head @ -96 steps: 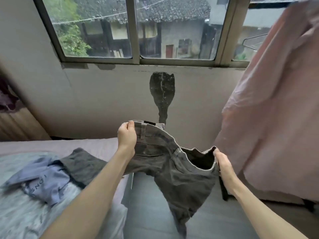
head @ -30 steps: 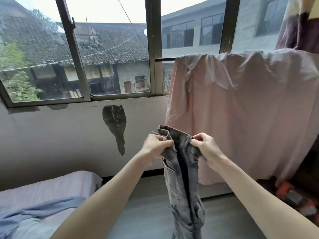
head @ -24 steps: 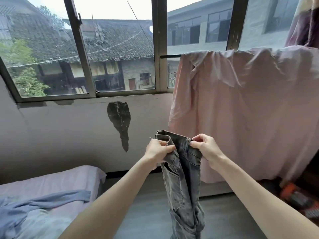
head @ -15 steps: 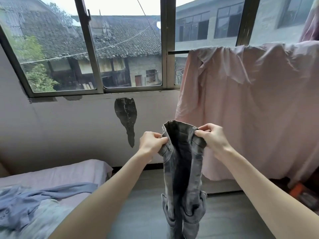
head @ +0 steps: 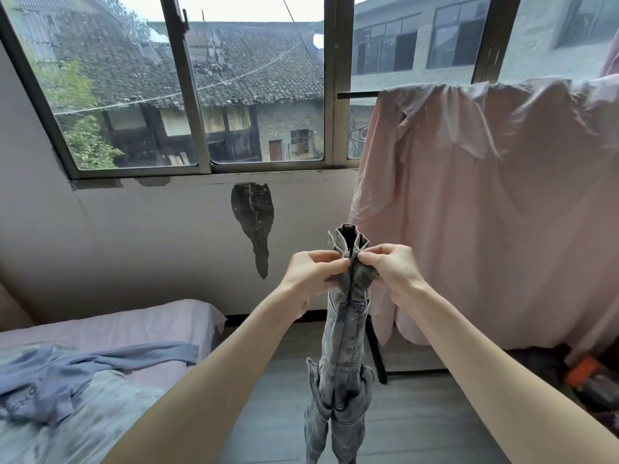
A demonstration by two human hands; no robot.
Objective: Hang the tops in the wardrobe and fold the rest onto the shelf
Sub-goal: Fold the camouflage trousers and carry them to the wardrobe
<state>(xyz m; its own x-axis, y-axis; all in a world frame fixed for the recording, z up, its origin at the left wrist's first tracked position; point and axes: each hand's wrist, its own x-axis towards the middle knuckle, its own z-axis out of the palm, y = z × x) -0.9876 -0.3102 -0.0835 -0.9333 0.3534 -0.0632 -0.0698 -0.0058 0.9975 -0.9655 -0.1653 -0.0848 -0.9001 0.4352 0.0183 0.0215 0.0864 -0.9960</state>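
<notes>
My left hand [head: 310, 274] and right hand [head: 390, 267] pinch the waistband of the grey jeans [head: 345, 333], folded narrow and hanging straight down at six o'clock; pink cloth [head: 495, 209] drapes over a rail at two o'clock; a blue garment [head: 67, 373] lies on the bed [head: 140, 321] at eight o'clock.

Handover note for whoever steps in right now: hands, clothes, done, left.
Left hand and right hand: both pinch the waistband of the grey jeans, held up in the air, legs hanging together.
Blue top: lying crumpled on the bed.
Pink sheet: draped over a rail by the window.
Done: jeans halved lengthwise.
Left: fold jeans onto the shelf, hang the blue top. Wardrobe and shelf are out of view.
</notes>
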